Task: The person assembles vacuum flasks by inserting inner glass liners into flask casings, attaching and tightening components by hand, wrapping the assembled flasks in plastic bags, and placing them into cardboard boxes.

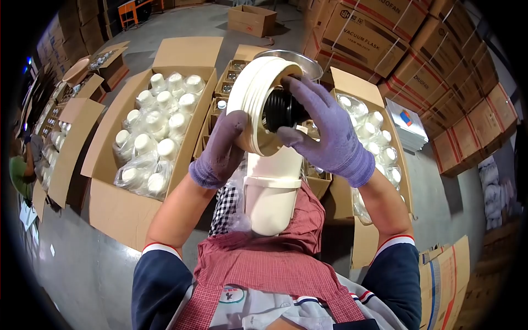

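My left hand (220, 146), in a purple-grey glove, grips the left side of a wide cream plastic collar (246, 107) with threads around its outside. The collar is tilted so that its opening faces right. My right hand (325, 124), gloved alike, has its fingers curved around a black ribbed round piece (278, 111) at that opening. How far the black piece sits inside the collar I cannot tell. Below both hands a cream flask body (271, 206) with a raised band rests on my lap, over a red checked apron (258, 264).
Left stands an open carton (104, 148) of bagged white-capped items; a similar open carton (352, 88) is at right. Between them is a divided box (217, 113) of glass pieces and a metal bowl (308, 61). Stacked vacuum flask cartons (366, 38) rise behind. A person (22, 170) is far left.
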`<state>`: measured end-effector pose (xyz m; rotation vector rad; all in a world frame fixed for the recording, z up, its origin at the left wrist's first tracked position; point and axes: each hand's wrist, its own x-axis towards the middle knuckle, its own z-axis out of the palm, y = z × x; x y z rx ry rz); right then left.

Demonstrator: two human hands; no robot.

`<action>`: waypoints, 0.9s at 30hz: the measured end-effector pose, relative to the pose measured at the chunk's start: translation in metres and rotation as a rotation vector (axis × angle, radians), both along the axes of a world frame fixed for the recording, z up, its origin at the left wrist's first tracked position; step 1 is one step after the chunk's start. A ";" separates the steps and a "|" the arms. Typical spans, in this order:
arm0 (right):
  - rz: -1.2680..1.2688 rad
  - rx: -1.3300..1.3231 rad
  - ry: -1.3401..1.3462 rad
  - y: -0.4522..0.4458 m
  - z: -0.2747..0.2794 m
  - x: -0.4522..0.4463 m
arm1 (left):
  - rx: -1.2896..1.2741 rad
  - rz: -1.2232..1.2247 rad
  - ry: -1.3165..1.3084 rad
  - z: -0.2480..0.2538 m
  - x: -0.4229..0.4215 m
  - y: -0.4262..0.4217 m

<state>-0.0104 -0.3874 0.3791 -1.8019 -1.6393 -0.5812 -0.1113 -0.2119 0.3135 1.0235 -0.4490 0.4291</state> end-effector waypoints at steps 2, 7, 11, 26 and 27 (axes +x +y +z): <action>0.015 0.057 -0.002 0.002 -0.002 -0.001 | 0.016 0.009 0.008 0.003 -0.001 0.000; -0.040 -0.004 -0.256 0.006 0.005 -0.007 | -0.085 0.000 0.041 0.008 -0.004 -0.003; -0.013 -0.020 -0.399 0.009 0.008 0.000 | -0.182 -0.084 0.094 0.008 -0.006 0.000; 0.586 0.371 1.699 0.008 -0.045 -0.001 | 1.054 0.798 -0.295 0.036 -0.008 -0.010; 0.897 0.378 1.758 0.005 -0.062 0.016 | 1.258 0.766 -0.361 0.045 -0.015 -0.008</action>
